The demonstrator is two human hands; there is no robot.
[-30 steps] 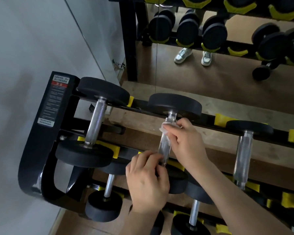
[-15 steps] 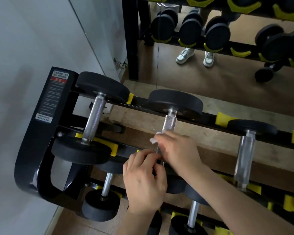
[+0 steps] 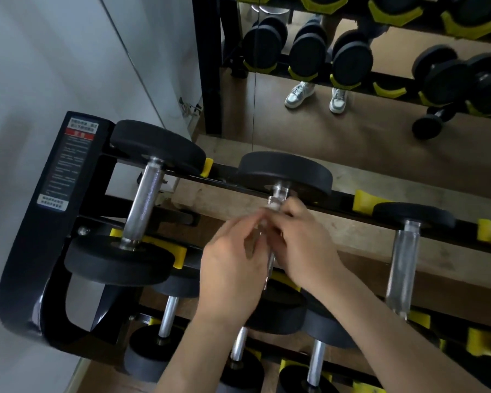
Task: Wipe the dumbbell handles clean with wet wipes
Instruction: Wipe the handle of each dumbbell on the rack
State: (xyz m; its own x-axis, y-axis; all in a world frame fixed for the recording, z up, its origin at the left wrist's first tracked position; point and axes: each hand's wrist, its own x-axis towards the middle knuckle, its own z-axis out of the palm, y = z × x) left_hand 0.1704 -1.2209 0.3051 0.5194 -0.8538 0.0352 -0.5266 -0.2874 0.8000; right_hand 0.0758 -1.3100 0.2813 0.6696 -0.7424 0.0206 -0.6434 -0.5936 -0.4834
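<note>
The middle dumbbell (image 3: 285,173) lies on the top tier of a black rack, its chrome handle (image 3: 278,194) mostly hidden behind my hands. My right hand (image 3: 301,245) grips the handle's upper part with a white wet wipe (image 3: 273,206) showing at its fingertips. My left hand (image 3: 233,268) is blurred beside it, fingers curled at the handle's left side; whether it holds the handle or the wipe I cannot tell. A dumbbell with a bare chrome handle (image 3: 143,205) lies to the left, and another (image 3: 403,262) to the right.
The black rack (image 3: 54,222) with yellow saddles stands against a grey wall on the left. Lower tiers hold smaller dumbbells (image 3: 167,330). A mirror (image 3: 352,137) behind reflects the rack and a person's white sneakers.
My right hand has slid up the handle toward the far weight with the wipe. My left hand has risen from the handle's lower end and is blurred in motion.
</note>
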